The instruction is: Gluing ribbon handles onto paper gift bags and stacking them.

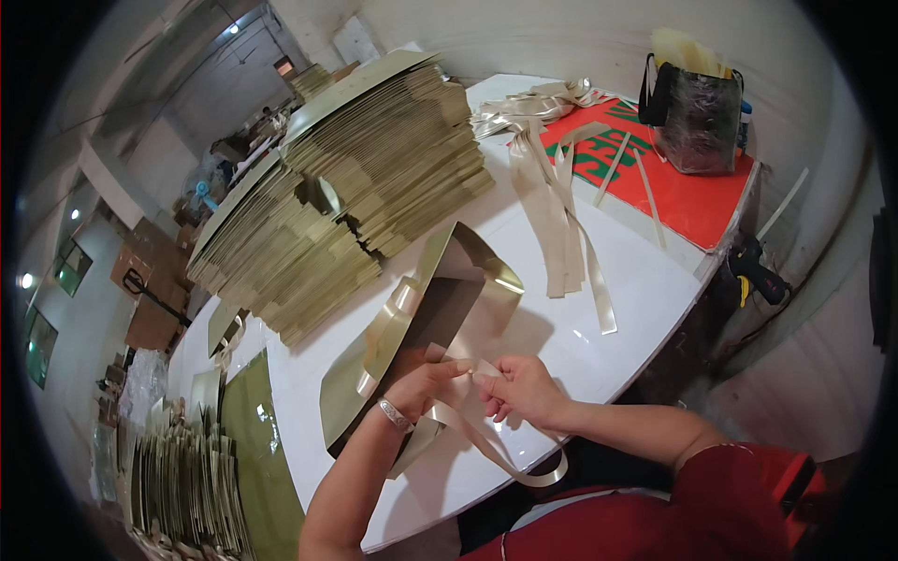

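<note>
A gold paper bag or folded box (pixel 354 403) lies opened out on the white table before me, with cream satin ribbon (pixel 389 322) along its outer side. My left hand (pixel 421 379), a silver bracelet at the wrist, reaches over the bag and pinches ribbon between thumb and finger. Close beside it, my right hand (pixel 523 389) grips a short part of the same pale ribbon. A long ribbon loop (pixel 491 456) hangs below both hands towards the table's near edge. The fingers partly hide how the ribbon runs between them.
Tall stacks of flat gold paper pieces (pixel 393 154) stand behind. Cut ribbons (pixel 551 231) lie at right, near a red printed sheet (pixel 694 189) and a dark container (pixel 698 119). A glue gun (pixel 761 273) hangs off the right edge. More folded pieces (pixel 189 484) stand at lower left.
</note>
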`<state>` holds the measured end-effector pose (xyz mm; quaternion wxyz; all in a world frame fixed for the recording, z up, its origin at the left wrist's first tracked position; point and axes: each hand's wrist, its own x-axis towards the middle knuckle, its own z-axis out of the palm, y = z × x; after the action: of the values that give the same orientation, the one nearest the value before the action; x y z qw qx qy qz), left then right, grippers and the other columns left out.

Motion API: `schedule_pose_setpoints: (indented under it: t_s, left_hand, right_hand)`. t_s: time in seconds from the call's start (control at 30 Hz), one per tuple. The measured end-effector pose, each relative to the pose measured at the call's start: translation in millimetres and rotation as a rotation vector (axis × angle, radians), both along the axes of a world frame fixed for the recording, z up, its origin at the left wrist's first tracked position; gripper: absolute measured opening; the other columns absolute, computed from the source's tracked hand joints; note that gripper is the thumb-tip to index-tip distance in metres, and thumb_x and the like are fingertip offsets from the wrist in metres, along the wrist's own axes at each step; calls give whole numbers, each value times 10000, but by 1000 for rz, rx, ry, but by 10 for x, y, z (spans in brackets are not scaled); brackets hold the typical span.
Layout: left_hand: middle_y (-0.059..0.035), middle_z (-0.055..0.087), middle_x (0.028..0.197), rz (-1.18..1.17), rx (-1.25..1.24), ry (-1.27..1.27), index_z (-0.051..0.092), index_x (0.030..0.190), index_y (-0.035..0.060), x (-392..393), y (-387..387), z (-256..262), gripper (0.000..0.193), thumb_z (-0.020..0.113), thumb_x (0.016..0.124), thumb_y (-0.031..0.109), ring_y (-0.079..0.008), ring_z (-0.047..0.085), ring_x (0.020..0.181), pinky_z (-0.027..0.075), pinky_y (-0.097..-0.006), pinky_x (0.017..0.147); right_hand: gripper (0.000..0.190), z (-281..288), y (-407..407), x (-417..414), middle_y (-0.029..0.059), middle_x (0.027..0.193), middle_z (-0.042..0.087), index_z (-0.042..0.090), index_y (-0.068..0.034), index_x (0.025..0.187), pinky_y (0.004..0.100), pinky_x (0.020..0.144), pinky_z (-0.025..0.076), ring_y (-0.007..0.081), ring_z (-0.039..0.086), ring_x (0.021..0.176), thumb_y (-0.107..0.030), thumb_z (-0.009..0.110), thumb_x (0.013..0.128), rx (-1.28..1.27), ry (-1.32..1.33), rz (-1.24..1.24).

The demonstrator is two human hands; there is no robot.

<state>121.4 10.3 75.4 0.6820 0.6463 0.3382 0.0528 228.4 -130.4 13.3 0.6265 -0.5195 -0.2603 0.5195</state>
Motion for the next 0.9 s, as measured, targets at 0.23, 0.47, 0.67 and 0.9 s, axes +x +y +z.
schedule_pose_setpoints:
  t_s: [0.23,0.47,0.67,0.9]
  left_hand:
    - [-105,611,787,-210,1530,-6,542,1089,14,-152,100,-451,530,714,760,393,-254,614,709,500,-339,613]
    - [-89,619,816,-181,1469,-136,454,1275,-1,-425,-490,-180,665,588,835,479,-250,605,757,480,-339,590]
    - [-113,660,803,197,-218,-134,580,1120,-2,-1069,-754,-118,269,615,873,99,-114,566,604,450,-255,553]
    - [-142,667,839,515,-129,-270,572,933,-22,-1302,-682,-764,98,577,892,67,-169,651,714,528,-284,646]
  right_hand:
    - [360,151,-43,157,150,888,637,602,-15,1015,399,729,497,317,617,831,-331,604,843,161,-1039,-310]
    - [222,130,30,9,55,778,635,609,-33,891,224,544,474,108,573,619,-235,525,931,78,4,288]
    - [168,513,-12,-109,94,637,598,598,-26,762,342,561,468,204,607,605,-178,582,833,292,-804,599]
    - [265,351,983,-384,147,820,640,619,-42,959,403,689,477,318,612,745,-269,593,825,626,-1659,696]
